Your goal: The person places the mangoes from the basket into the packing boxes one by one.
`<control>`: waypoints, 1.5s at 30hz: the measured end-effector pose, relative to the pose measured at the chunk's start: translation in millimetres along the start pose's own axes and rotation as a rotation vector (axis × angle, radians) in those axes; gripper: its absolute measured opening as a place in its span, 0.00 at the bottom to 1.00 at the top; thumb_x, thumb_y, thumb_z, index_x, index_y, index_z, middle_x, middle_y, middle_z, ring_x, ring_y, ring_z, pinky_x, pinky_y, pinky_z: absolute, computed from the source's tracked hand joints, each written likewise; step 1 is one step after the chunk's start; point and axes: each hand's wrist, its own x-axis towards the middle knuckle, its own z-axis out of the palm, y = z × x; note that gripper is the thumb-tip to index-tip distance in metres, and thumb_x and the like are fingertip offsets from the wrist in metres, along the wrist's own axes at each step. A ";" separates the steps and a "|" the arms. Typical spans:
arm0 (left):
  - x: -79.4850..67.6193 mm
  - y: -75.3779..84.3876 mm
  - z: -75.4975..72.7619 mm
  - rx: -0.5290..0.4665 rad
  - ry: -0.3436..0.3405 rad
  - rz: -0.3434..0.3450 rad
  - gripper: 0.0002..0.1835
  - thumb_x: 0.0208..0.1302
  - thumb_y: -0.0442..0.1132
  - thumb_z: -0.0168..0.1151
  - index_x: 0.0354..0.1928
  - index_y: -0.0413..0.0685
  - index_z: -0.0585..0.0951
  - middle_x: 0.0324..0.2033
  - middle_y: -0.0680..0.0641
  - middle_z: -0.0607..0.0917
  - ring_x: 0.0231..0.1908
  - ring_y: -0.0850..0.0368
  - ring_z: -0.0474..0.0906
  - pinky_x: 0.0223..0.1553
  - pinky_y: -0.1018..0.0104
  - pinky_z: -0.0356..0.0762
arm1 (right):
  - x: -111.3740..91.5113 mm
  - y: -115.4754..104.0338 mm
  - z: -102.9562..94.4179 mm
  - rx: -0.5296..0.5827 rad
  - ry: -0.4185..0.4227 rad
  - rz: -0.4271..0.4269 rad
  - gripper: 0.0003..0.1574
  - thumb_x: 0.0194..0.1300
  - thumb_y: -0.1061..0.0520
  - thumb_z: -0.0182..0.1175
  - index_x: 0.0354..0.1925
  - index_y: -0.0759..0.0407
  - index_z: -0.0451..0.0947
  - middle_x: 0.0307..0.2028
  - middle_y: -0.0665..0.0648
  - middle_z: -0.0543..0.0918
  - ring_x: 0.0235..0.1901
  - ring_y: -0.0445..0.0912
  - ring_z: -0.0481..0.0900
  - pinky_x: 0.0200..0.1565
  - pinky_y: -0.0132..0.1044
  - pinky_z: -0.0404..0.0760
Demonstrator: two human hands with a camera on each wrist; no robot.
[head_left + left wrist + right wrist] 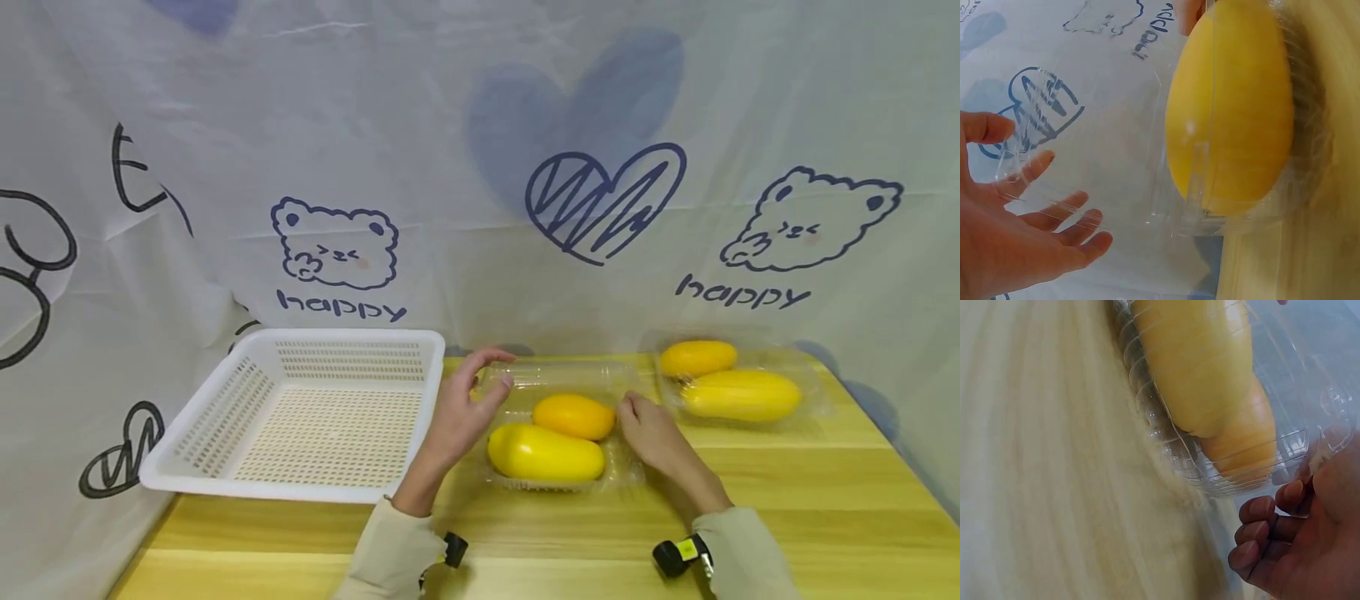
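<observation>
A clear plastic clamshell box (pixel 551 487) stands on the table with its lid (pixel 573 375) raised. Inside lie a large oblong yellow fruit (pixel 546 452) and a smaller orange-yellow fruit (pixel 573 417); their exact kind is unclear. My left hand (pixel 459 417) is at the lid's left side, thumb and fingers spread apart; the left wrist view shows the fingers (pixel 1075 234) around the lid's corner, not gripping. At the right side, my right hand (pixel 654 433) pinches the clear plastic edge between thumb and curled index finger, the other fingers (pixel 1254 531) folded beside the box.
A white perforated plastic basket (pixel 442 367) stands to the left. Back right, another clear box (pixel 813 392) holds two yellow fruits (pixel 742 395). A printed cloth (pixel 465 250) hangs behind the wooden table (pixel 825 483).
</observation>
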 end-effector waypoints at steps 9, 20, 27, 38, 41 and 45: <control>-2.8 -5.4 2.9 0.108 -0.136 -0.023 0.28 0.70 0.43 0.60 0.70 0.43 0.75 0.75 0.37 0.65 0.74 0.34 0.59 0.70 0.34 0.57 | 6.6 -0.2 0.2 0.120 0.000 0.057 0.27 0.84 0.45 0.31 0.30 0.59 0.61 0.23 0.55 0.62 0.22 0.46 0.59 0.29 0.39 0.65; -9.3 -12.6 0.1 0.143 -0.302 0.004 0.24 0.74 0.37 0.61 0.68 0.37 0.75 0.77 0.31 0.56 0.74 0.29 0.54 0.71 0.34 0.56 | 8.8 7.3 -1.3 0.321 -0.018 0.089 0.25 0.85 0.53 0.34 0.40 0.68 0.70 0.29 0.58 0.72 0.31 0.48 0.71 0.36 0.40 0.74; -12.2 -14.6 0.6 0.171 -0.320 0.067 0.22 0.71 0.31 0.62 0.66 0.35 0.77 0.75 0.28 0.59 0.74 0.29 0.55 0.71 0.34 0.56 | -0.6 3.5 -4.7 0.500 -0.055 0.139 0.26 0.85 0.53 0.35 0.30 0.61 0.67 0.22 0.52 0.69 0.22 0.42 0.66 0.27 0.33 0.70; -14.2 -13.8 5.0 0.238 -0.365 0.066 0.25 0.67 0.25 0.63 0.66 0.32 0.75 0.74 0.29 0.61 0.75 0.27 0.47 0.72 0.33 0.50 | -23.3 -2.3 -12.7 0.561 -0.094 0.167 0.27 0.85 0.53 0.34 0.32 0.64 0.70 0.23 0.53 0.72 0.21 0.42 0.68 0.24 0.33 0.72; -15.1 -14.3 4.8 0.242 -0.382 0.056 0.26 0.66 0.24 0.63 0.67 0.33 0.75 0.75 0.29 0.60 0.76 0.27 0.46 0.72 0.33 0.50 | -28.8 -1.3 -15.8 0.526 -0.129 0.156 0.26 0.85 0.53 0.35 0.37 0.67 0.72 0.25 0.54 0.73 0.22 0.43 0.70 0.25 0.34 0.74; -16.6 -14.7 4.0 0.251 -0.399 0.061 0.27 0.65 0.23 0.63 0.67 0.33 0.75 0.75 0.30 0.59 0.76 0.27 0.45 0.72 0.32 0.49 | -35.6 -2.4 -20.7 0.507 -0.186 0.146 0.22 0.84 0.54 0.40 0.40 0.69 0.72 0.27 0.55 0.75 0.26 0.43 0.73 0.27 0.34 0.76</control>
